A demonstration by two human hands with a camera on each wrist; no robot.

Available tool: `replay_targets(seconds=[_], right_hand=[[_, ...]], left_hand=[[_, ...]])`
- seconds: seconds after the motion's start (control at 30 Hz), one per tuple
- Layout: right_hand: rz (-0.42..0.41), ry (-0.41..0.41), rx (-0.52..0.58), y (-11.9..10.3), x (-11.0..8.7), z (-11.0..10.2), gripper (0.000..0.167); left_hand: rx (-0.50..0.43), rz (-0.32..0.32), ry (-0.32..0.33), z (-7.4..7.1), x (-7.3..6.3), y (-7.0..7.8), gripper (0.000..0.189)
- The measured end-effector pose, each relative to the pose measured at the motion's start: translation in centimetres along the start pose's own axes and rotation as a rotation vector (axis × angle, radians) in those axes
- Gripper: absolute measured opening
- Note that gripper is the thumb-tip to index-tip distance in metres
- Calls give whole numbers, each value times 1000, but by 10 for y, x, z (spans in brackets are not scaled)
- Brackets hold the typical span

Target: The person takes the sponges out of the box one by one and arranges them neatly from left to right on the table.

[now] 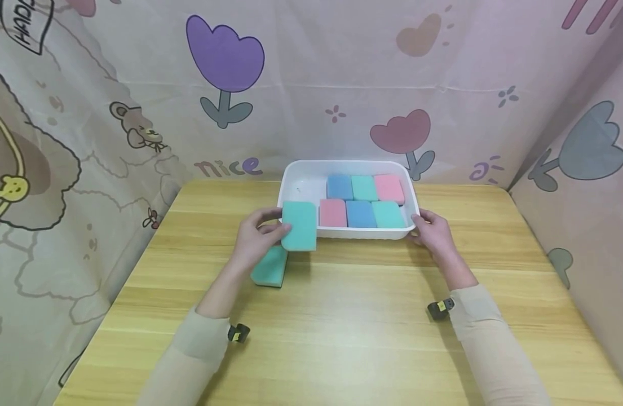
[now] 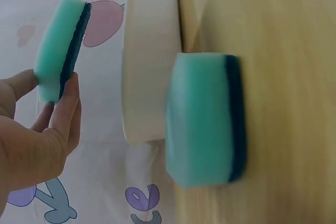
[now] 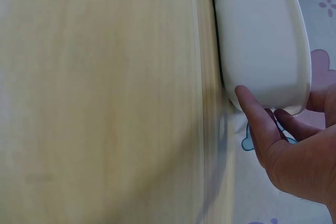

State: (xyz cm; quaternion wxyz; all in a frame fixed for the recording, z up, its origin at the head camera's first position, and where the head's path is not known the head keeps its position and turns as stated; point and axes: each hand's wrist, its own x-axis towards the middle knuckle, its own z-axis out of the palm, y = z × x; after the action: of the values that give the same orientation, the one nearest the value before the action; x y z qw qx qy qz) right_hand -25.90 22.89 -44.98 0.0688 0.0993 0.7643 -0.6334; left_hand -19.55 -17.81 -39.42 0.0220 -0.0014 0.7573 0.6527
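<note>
1. Head view, L side: L hand pinched a held sponge, green, btwn thumb and fingers. Sponge was off the table, in front of near L corner of the white tray; contact w/ tray could not be told.
2. Head view, below: loose sponge, also green, lay on table near tray, partly hidden by held one.
3. Head view, R side: R hand gripped tray at near R corner, thumb at rim, other fingers lower, outside.
4. Head view, tray contents, L to R: far blue sponge, far green sponge, far pink sponge; then near pink sponge, near blue sponge, near green sponge.
5. Head view, bkgd: printed cloth w/ flowers, "nice" lettering; tray stood at table's far side, close to it.
6. L wrist view: same pinch confirmed; held sponge tilted, w/ dark layer on underside. Loose sponge sat dark layer down on table.
7. R wrist view: thumb and fingers spanned tray's end; one finger lay against outer wall. Tray interior n/v from here.
</note>
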Motion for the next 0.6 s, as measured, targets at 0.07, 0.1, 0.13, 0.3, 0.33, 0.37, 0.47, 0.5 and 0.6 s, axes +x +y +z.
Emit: replay_targets(seconds=[0.07, 0.1, 0.13, 0.3, 0.33, 0.37, 0.47, 0.5, 0.6], right_hand=[[0, 1, -3, 0, 0, 0, 59], [0, 1, -6, 0, 0, 0, 59], [0, 1, -9, 0, 0, 0, 59], [-1, -3, -8, 0, 0, -1, 60], [-2, -3, -6, 0, 0, -1, 60], [-3, -4, -5, 0, 0, -1, 60], [-4, -4, -1, 1, 0, -1, 60], [-4, -4, 1, 1, 1, -2, 59], [-7, -4, 7, 1, 2, -2, 60]], left_hand=[[25, 8, -14, -2, -5, -4, 57], [37, 13, -21, -3, -8, -6, 56], [48, 17, -32, -3, -10, -8, 56], [105, 25, -74, -1, -18, -19, 54], [123, 27, -81, 0, -19, -20, 54], [142, 27, -88, 1, -20, -22, 54], [203, 36, -107, 5, -23, -25, 53], [225, 37, -112, 6, -24, -25, 52], [290, 38, -124, 11, -25, -25, 50]])
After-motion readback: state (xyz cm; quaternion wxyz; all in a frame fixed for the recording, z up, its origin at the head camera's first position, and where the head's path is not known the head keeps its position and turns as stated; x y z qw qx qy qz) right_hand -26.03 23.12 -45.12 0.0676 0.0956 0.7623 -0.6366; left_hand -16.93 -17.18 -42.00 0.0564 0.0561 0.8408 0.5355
